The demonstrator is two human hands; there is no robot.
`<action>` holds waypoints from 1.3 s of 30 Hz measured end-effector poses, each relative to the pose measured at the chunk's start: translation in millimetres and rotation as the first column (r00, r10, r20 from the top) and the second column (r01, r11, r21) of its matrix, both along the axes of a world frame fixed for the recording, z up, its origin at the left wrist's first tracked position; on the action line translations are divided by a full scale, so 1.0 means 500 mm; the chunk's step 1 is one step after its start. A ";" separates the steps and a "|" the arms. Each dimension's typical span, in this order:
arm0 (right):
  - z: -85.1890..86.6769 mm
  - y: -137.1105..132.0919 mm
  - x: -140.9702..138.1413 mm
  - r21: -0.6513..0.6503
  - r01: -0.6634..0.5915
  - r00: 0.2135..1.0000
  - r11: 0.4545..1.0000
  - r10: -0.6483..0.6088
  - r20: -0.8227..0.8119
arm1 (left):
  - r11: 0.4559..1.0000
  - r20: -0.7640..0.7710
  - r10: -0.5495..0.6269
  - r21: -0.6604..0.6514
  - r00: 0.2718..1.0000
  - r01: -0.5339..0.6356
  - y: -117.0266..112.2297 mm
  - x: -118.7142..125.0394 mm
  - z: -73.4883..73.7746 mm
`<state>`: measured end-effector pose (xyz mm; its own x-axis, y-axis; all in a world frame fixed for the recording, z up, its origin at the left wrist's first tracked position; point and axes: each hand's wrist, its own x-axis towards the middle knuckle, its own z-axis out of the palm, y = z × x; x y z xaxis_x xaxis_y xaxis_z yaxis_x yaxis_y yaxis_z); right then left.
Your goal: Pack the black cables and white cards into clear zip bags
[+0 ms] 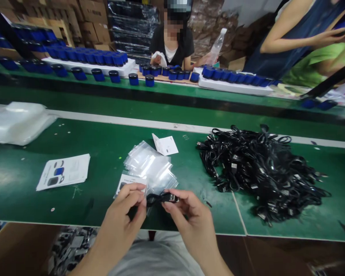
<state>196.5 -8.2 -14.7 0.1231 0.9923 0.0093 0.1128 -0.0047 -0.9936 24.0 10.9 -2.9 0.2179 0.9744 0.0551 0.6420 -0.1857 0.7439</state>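
My right hand (189, 212) pinches a coiled black USB cable (156, 198), its metal plug between thumb and fingers. My left hand (126, 209) is closed on the edge of a clear plastic bag (145, 183) with a printed leaflet (126, 179) that seems to lie inside it. The cable's left end is right at the left fingertips, at the bag's edge. Just beyond my hands lies a fanned pile of clear zip bags (152, 163). A folded white leaflet (167, 145) stands partly open behind that pile.
A large heap of black cables (258, 172) covers the right side of the green table (103, 199). To the left are a stack of printed leaflets (63, 172) and a plastic-wrapped bundle (17, 122). Blue jars (115, 76) line the far side, where other people work.
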 end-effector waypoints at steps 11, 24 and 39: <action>-0.001 -0.020 -0.057 0.223 0.066 0.961 0.973 -0.002 -0.276 | 0.993 0.022 0.083 0.086 0.996 -0.085 -0.022 -0.011 0.012; 0.007 0.014 -0.061 0.397 -0.313 0.683 0.863 -0.086 0.725 | 0.992 0.023 0.059 0.110 0.998 -0.061 -0.061 0.025 0.011; 0.049 0.011 -0.009 -0.010 -0.414 0.905 0.910 0.413 0.099 | 0.903 0.173 -0.052 -0.412 0.984 0.120 0.016 -0.033 0.080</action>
